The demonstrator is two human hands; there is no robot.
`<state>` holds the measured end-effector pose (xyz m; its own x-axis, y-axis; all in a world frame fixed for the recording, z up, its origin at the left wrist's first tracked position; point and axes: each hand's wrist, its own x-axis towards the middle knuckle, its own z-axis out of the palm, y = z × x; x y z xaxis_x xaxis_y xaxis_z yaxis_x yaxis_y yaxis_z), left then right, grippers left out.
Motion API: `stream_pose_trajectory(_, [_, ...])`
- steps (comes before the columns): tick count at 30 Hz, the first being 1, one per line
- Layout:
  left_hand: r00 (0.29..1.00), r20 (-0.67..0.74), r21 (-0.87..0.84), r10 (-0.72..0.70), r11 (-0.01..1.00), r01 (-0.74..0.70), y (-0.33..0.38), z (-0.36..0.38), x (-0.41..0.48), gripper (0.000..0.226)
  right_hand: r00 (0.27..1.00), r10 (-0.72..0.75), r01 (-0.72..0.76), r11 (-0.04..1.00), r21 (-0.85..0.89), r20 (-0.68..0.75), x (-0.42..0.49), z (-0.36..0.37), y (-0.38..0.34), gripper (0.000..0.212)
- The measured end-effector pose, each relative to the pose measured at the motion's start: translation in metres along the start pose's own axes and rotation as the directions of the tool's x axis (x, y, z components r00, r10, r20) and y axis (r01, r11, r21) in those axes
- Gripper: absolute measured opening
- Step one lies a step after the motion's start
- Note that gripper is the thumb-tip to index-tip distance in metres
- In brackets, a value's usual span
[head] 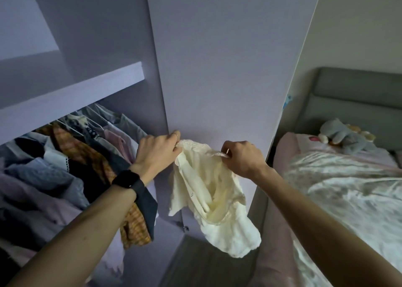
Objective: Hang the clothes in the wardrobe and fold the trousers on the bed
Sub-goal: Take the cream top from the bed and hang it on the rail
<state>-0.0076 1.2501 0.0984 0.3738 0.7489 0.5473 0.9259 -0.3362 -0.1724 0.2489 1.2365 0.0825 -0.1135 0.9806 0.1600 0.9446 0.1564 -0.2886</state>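
Observation:
A cream-white blouse [208,197] with a lace neckline hangs in the air in front of the lilac wardrobe door [219,69]. My left hand [157,151] pinches its top edge on the left, and my right hand [241,158] pinches the top edge on the right. A thin pale piece, maybe a hanger part, shows at my right fingers. The open wardrobe [71,95] on the left holds several garments [71,156] hung on a rail below a shelf. No trousers are in sight.
The bed [348,191] with a pale patterned cover lies at the right, a soft toy [345,136] near its grey headboard [359,90]. A checked orange garment [134,228] hangs under my left forearm. Dark floor shows between wardrobe and bed.

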Motion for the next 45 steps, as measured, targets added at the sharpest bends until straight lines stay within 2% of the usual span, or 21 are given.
stream_pose_trajectory(2, [1.000, 0.021, 0.052, -0.014, 0.999, 0.012, -0.007, 0.002, -0.001, 0.023, 1.000, 0.012, -0.012, 1.000, 0.008, -0.009, 0.001, -0.009, 0.000, 0.015])
stream_pose_trajectory(4, [0.980, 0.131, 0.037, -0.153, 0.988, 0.150, -0.017, 0.009, -0.007, 0.021, 0.996, 0.065, -0.058, 0.991, 0.124, -0.053, 0.003, -0.019, 0.003, 0.016])
stream_pose_trajectory(7, [0.855, 0.352, -0.019, -0.380, 0.911, 0.412, -0.034, 0.023, -0.027, 0.016, 0.980, 0.136, -0.099, 0.967, 0.233, -0.146, 0.007, -0.027, 0.008, 0.025])
stream_pose_trajectory(10, [0.757, 0.488, -0.021, -0.434, 0.861, 0.508, -0.053, 0.027, -0.050, 0.028, 0.975, 0.170, -0.157, 0.983, 0.095, -0.147, 0.011, -0.021, 0.017, 0.031])
stream_pose_trajectory(13, [0.740, 0.484, -0.007, -0.467, 0.843, 0.537, -0.072, 0.017, -0.054, 0.033, 0.984, 0.164, -0.167, 0.985, -0.046, -0.063, 0.016, 0.004, 0.021, 0.033])
stream_pose_trajectory(17, [0.726, 0.438, 0.133, -0.530, 0.837, 0.531, -0.091, -0.005, -0.053, 0.015, 0.986, 0.169, -0.167, 0.980, -0.107, 0.010, 0.037, 0.032, 0.017, 0.032])
stream_pose_trajectory(19, [0.672, 0.444, 0.244, -0.593, 0.801, 0.546, -0.104, -0.016, -0.065, 0.019, 0.987, 0.144, -0.134, 0.983, -0.124, 0.072, 0.049, 0.041, 0.014, 0.035])
stream_pose_trajectory(21, [0.601, 0.459, 0.273, -0.654, 0.748, 0.605, -0.117, -0.028, -0.077, 0.020, 0.985, 0.105, -0.087, 0.987, -0.136, 0.135, 0.060, 0.051, 0.007, 0.038])
stream_pose_trajectory(25, [0.509, 0.561, 0.138, -0.653, 0.680, 0.720, -0.124, -0.045, -0.094, 0.025, 0.976, 0.025, -0.009, 0.997, -0.076, 0.216, 0.082, 0.070, -0.012, 0.042])
stream_pose_trajectory(27, [0.445, 0.549, 0.060, -0.707, 0.564, 0.823, -0.120, -0.054, -0.102, 0.026, 0.961, -0.034, 0.054, 0.996, -0.067, 0.275, 0.089, 0.078, -0.020, 0.042])
stream_pose_trajectory(29, [0.363, 0.505, -0.046, -0.783, 0.396, 0.917, -0.117, -0.061, -0.110, 0.020, 0.937, -0.094, 0.129, 0.988, -0.081, 0.337, 0.092, 0.086, -0.026, 0.040])
stream_pose_trajectory(32, [0.262, 0.515, -0.247, -0.816, 0.151, 0.957, -0.104, -0.069, -0.109, 0.013, 0.868, -0.219, 0.273, 0.960, -0.060, 0.445, 0.095, 0.094, -0.037, 0.036])
stream_pose_trajectory(33, [0.283, 0.502, -0.282, -0.817, 0.155, 0.947, -0.098, -0.071, -0.104, 0.014, 0.826, -0.300, 0.331, 0.944, 0.021, 0.478, 0.093, 0.096, -0.045, 0.036])
stream_pose_trajectory(35, [0.371, 0.444, -0.320, -0.816, 0.242, 0.916, -0.085, -0.076, -0.092, 0.020, 0.705, -0.494, 0.367, 0.868, 0.334, 0.508, 0.080, 0.098, -0.072, 0.053])
stream_pose_trajectory(36, [0.425, 0.412, -0.326, -0.806, 0.305, 0.895, -0.077, -0.078, -0.085, 0.021, 0.665, -0.581, 0.362, 0.800, 0.479, 0.468, 0.072, 0.099, -0.091, 0.063])
stream_pose_trajectory(37, [0.475, 0.369, -0.301, -0.799, 0.381, 0.874, -0.069, -0.083, -0.079, 0.021, 0.644, -0.656, 0.389, 0.723, 0.571, 0.392, 0.062, 0.099, -0.114, 0.064])
stream_pose_trajectory(38, [0.524, 0.320, -0.257, -0.789, 0.460, 0.850, -0.061, -0.087, -0.076, 0.020, 0.643, -0.712, 0.447, 0.648, 0.617, 0.283, 0.054, 0.100, -0.135, 0.053])
stream_pose_trajectory(40, [0.594, 0.233, -0.126, -0.770, 0.582, 0.804, -0.052, -0.096, -0.079, 0.025, 0.652, -0.757, 0.587, 0.540, 0.603, 0.043, 0.045, 0.099, -0.172, 0.024])
stream_pose_trajectory(42, [0.606, 0.159, 0.135, -0.779, 0.626, 0.768, -0.049, -0.112, -0.095, 0.031, 0.617, -0.783, 0.723, 0.524, 0.450, -0.081, 0.050, 0.096, -0.192, 0.017])
stream_pose_trajectory(44, [0.570, 0.142, 0.455, -0.809, 0.565, 0.688, -0.051, -0.131, -0.131, 0.028, 0.564, -0.820, 0.801, 0.517, 0.301, -0.092, 0.064, 0.091, -0.199, 0.012])
stream_pose_trajectory(45, [0.525, 0.161, 0.552, -0.836, 0.517, 0.654, -0.050, -0.139, -0.151, 0.026, 0.554, -0.827, 0.816, 0.518, 0.256, -0.093, 0.072, 0.088, -0.200, 0.013])
